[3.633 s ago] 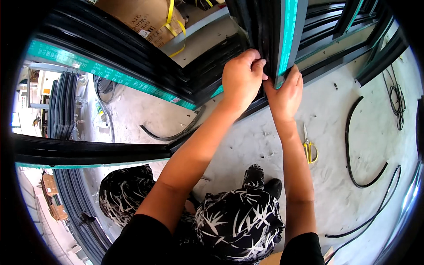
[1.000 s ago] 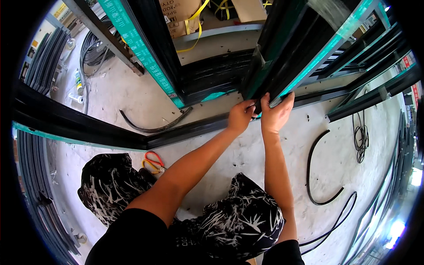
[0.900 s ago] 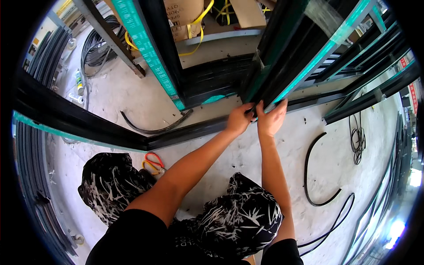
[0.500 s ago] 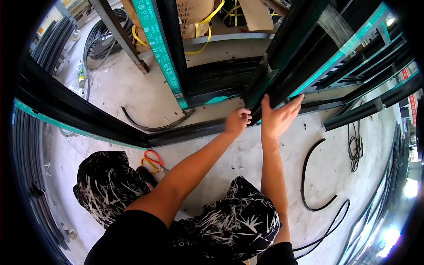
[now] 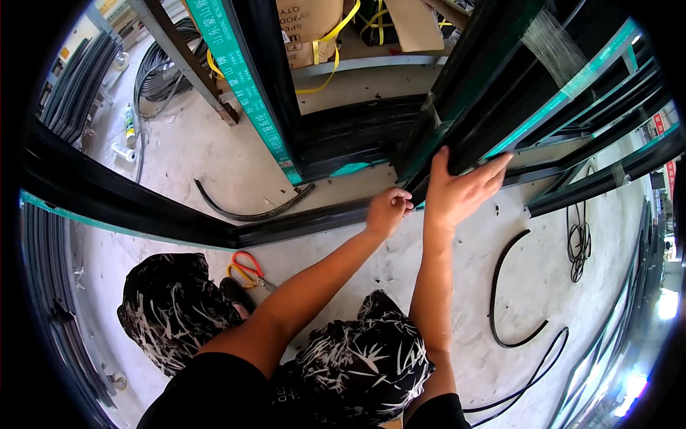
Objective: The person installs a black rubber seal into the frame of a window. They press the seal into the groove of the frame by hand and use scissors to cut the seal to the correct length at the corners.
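Pressing flat: right hand (image 5: pixel 461 189) fingers spread wide on dark frame bar (image 5: pixel 471 136), which runs near-left to far-right, angled. Left hand (image 5: pixel 388 211) just left, loosely curled, pinching at bar's near end; can't tell what's held. Cardboard box (image 5: pixel 307 28) far, contents hidden. Scissors (image 5: pixel 246 268) on floor (image 5: pixel 214 157), near-left.

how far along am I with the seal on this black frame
Done: can't tell how much strip is seated. In hand: your right hand lies flat on the black frame bar, and your left hand pinches at its lower end. Left: loose black rubber strips lie on the floor, scissors unused by your knee.
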